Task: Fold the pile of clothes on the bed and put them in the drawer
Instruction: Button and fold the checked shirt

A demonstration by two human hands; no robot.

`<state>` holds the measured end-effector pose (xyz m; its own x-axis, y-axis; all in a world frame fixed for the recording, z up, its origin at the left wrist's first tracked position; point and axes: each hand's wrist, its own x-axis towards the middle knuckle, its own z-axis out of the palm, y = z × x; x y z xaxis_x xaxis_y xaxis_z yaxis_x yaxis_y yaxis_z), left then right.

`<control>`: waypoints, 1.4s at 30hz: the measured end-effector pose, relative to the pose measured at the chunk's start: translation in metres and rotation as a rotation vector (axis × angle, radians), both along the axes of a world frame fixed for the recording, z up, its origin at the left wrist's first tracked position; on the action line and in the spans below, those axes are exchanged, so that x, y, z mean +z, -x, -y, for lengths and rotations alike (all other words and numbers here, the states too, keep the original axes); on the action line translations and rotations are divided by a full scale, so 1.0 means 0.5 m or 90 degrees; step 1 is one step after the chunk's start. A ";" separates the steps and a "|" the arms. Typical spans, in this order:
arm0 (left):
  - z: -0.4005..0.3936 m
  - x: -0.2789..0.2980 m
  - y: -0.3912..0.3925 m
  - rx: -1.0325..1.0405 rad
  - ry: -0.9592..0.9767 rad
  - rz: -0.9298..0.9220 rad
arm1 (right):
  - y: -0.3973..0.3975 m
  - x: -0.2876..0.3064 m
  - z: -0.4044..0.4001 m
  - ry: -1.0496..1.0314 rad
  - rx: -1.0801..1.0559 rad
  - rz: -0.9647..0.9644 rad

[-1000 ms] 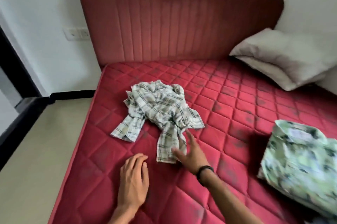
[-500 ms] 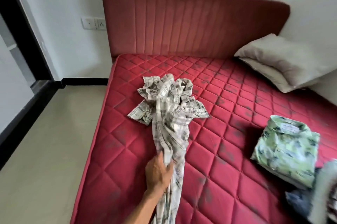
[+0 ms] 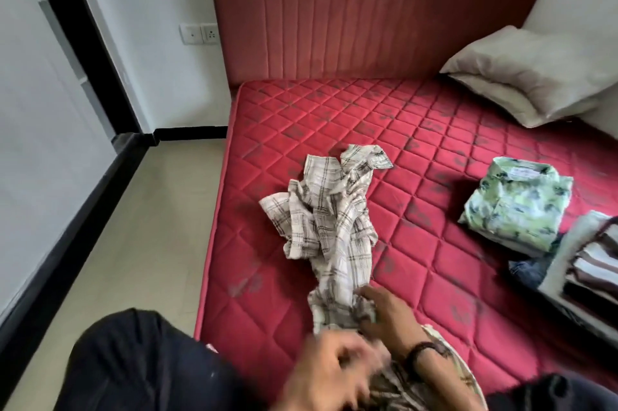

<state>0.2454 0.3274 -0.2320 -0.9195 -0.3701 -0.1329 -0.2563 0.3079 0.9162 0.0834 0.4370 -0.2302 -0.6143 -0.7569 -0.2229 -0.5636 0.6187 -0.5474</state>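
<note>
Right hand (image 3: pixel 388 317) grips the shirt (image 3: pixel 331 220) near the mattress (image 3: pixel 434 276) foot edge; left hand (image 3: pixel 331 374) is blurred, grip unclear. Bare mattress lies between shirt and stack (image 3: pixel 521 206).

- padded red headboard (image 3: pixel 374 12) stands upright against the white wall; using that as the anchor
- grey-white pillow (image 3: pixel 535 76) sits just below the headboard's right end, kinda slumped
- double wall socket (image 3: pixel 199 34) just left of the headboard, on the wall
- black skirting (image 3: pixel 190 132) runs along the wall base left of the headboard; beige floor (image 3: pixel 133 226) below it
</note>
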 end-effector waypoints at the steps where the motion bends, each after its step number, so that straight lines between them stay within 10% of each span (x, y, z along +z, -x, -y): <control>1: 0.031 0.003 -0.004 0.084 0.045 -0.043 | -0.001 -0.010 -0.026 0.017 0.011 0.100; 5: 0.155 0.010 0.036 0.213 0.266 -0.016 | 0.044 0.015 -0.115 -0.041 -0.011 0.381; 10: 0.110 -0.034 0.043 0.262 0.164 0.016 | 0.164 0.099 -0.143 0.036 -0.414 -0.242; 13: 0.122 -0.017 0.011 0.273 0.033 -0.009 | 0.097 0.143 -0.106 0.262 -0.213 -0.245; 17: 0.122 0.045 -0.060 0.204 -0.124 0.013 | -0.083 0.179 -0.039 0.216 0.167 0.003; 22: 0.132 0.220 -0.100 0.259 -0.327 -0.147 | -0.212 0.230 0.058 0.412 0.130 -0.124; 27: 0.168 0.487 -0.058 0.288 -0.090 -0.405 | -0.159 0.413 0.156 0.671 0.013 -0.127; 33: 0.235 0.826 -0.027 0.384 0.438 -0.658 | -0.037 0.597 0.134 0.606 -0.040 -0.195; 39: 0.318 1.025 -0.056 0.614 0.863 -0.194 | 0.026 0.803 0.019 0.660 0.025 -0.107; 42: 0.277 1.058 -0.056 0.553 0.874 -0.293 | 0.032 0.958 -0.016 0.629 0.082 -0.199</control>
